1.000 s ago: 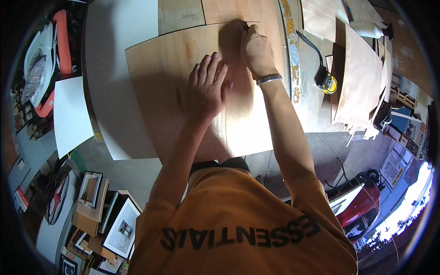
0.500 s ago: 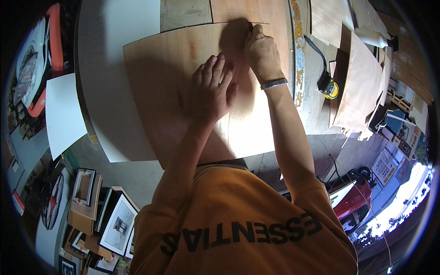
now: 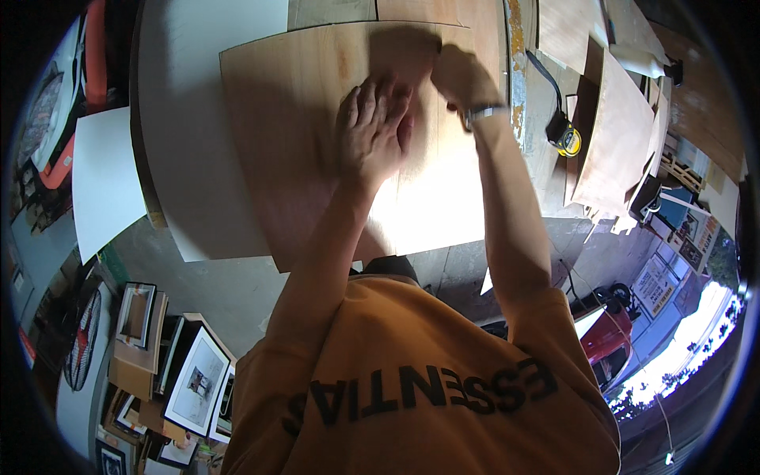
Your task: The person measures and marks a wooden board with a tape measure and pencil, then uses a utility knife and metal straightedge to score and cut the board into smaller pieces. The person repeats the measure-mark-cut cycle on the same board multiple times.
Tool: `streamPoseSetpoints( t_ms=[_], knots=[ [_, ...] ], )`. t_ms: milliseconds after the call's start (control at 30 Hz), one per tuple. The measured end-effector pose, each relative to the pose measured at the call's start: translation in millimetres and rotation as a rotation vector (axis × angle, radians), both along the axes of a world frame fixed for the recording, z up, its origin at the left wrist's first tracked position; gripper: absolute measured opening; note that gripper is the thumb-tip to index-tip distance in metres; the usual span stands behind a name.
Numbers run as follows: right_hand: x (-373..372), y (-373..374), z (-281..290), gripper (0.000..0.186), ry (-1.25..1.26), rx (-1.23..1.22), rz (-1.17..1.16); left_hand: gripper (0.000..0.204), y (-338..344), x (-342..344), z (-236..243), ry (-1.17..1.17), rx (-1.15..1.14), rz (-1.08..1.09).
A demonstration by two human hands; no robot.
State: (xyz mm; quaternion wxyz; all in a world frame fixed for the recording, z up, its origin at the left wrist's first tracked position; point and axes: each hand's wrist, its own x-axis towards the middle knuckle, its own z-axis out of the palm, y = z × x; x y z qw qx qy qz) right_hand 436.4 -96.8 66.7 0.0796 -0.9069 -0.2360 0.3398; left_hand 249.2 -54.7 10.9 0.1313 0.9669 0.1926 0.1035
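A thin sheet of pale brown plywood [image 3: 294, 87] lies in front of me, its near edge close to my body. My left hand [image 3: 372, 136] rests on the middle of the sheet, palm down with its fingers stretched out. Beyond and to the right of it, my right hand [image 3: 462, 79] is closed near the far right corner of the sheet. A small dark bit shows at its fingertips, but the hand and shadow hide most of it, so its kind is unclear. A metal band circles my right wrist.
Under the plywood's left side lies a white board [image 3: 186, 158]. To the right are a yellow-and-black tape measure [image 3: 568, 141], more plywood pieces [image 3: 621, 131] and a white bottle [image 3: 636, 60]. Picture frames [image 3: 196, 380] stand on the floor at lower left.
My right hand has shifted slightly right and turned at the wrist, still closed. My left hand stays flat on the plywood. The whole view has tilted a little.
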Motion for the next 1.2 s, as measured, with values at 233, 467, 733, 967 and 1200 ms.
streamPoseSetpoints(
  t_ms=[233,467,733,967,1200],
  knots=[
    [-166.7,-139.4,-2.5,0.015,-0.19,0.092,-0.057,0.045,-4.0,1.1,-9.3,-0.11,0.036,0.011],
    [-282.2,-249.7,4.2,0.017,0.016,-0.154,-0.174,0.055,-5.2,1.5,-19.1,-0.005,0.148,-0.013],
    [-405.0,-400.0,25.7,0.043,0.162,-0.548,-0.128,0.053,-5.8,-0.7,-17.5,-0.023,0.182,-0.012],
    [-146.9,-329.1,-4.0,0.025,-0.589,0.074,-0.253,0.048,13.8,-18.8,-4.1,-0.3,-0.209,-0.125],
    [-79.7,-251.4,-37.8,0.057,-0.852,0.106,-0.191,0.066,9.7,-186.9,24.9,-0.118,-0.187,0.508]
  ],
)
